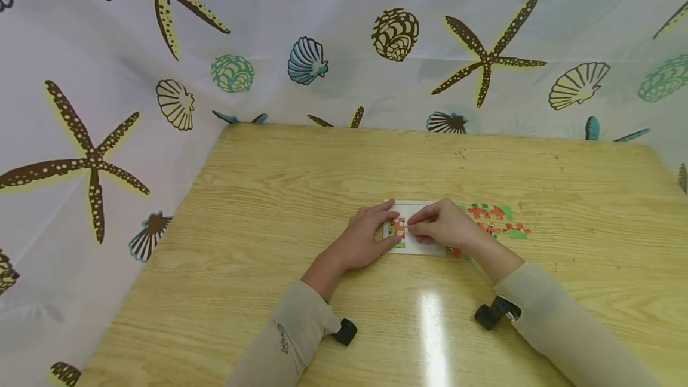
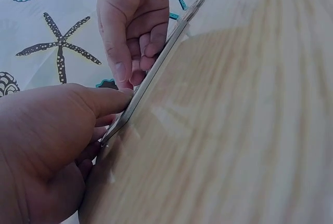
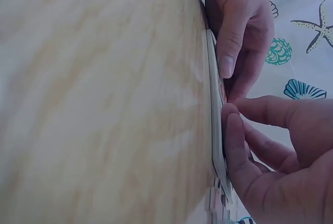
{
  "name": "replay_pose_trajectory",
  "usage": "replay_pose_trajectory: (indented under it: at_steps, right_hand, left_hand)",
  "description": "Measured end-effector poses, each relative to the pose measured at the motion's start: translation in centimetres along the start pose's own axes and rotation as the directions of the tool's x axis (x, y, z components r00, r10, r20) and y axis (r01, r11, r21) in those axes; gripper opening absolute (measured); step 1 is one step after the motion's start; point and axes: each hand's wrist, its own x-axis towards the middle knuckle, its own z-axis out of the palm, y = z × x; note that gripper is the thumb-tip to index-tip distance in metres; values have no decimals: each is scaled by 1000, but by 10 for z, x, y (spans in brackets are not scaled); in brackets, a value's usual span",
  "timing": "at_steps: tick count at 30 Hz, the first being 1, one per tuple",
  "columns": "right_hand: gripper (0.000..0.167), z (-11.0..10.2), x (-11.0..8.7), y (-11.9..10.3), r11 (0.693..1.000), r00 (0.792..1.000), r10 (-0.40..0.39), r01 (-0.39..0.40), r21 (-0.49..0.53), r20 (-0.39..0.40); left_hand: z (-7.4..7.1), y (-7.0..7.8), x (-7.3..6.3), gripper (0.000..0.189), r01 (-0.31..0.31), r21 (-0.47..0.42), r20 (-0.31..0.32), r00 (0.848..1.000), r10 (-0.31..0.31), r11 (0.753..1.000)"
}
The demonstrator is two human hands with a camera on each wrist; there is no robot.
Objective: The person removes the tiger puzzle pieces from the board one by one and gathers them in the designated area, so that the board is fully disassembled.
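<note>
A small white puzzle board (image 1: 424, 247) lies flat on the wooden table. Joined orange and green puzzle pieces (image 1: 398, 227) fill a strip at its left side. My left hand (image 1: 366, 236) rests over the board's left end, thumb and fingers spread, with fingertips on the pieces and at the far edge. From the right, my right hand (image 1: 445, 226) pinches a small puzzle piece, mostly hidden by its fingertips, at the right side of the joined strip. In the right wrist view, the right thumb and forefinger meet close over the board (image 3: 216, 125), near the left thumb.
Loose orange and green puzzle pieces (image 1: 497, 212) lie right of the board, and an orange piece (image 1: 454, 252) sits partly under the right hand's side. The wooden table (image 1: 301, 178) reaches back to a white curtain (image 1: 344, 11) printed with shells and starfish.
</note>
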Motion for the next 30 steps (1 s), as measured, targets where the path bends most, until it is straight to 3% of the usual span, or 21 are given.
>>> replay_pose_trajectory:
  at_steps: [14, 25, 30]
  right_hand:
    - [20, 2, 0, -2, 1000, 1000, 4, -4, 15, -9]
    - [17, 5, 4, -10, 999, 997, 44, -43, 9, -69]
    - [15, 7, 7, -8, 996, 997, 49, -44, 73, -63]
  left_hand:
    - [1, -2, 1, 48, 14, -12, -14, 1000, -14, 1000]
    - [1, -3, 1, 44, 10, -34, -22, 1000, -11, 999]
    - [1, -2, 1, 43, 9, -50, -20, 1000, -10, 999]
